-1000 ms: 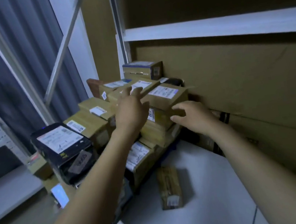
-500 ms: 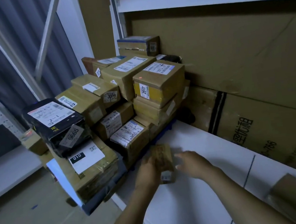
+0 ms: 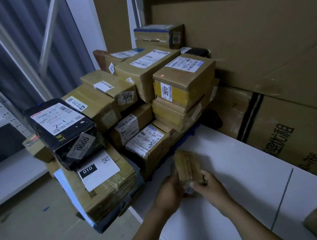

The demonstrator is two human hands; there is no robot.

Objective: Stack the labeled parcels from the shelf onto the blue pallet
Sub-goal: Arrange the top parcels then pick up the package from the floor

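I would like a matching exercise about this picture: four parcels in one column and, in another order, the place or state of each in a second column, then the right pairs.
1. black parcel
2. parcel labelled 2017
3. box labelled 010
4. small brown parcel

A. held between the left hand and the right hand
B. yellow tape on its side
C. carries a tag 9665
D. directly under the black parcel

Pairs: 1-C, 2-B, 3-D, 4-A
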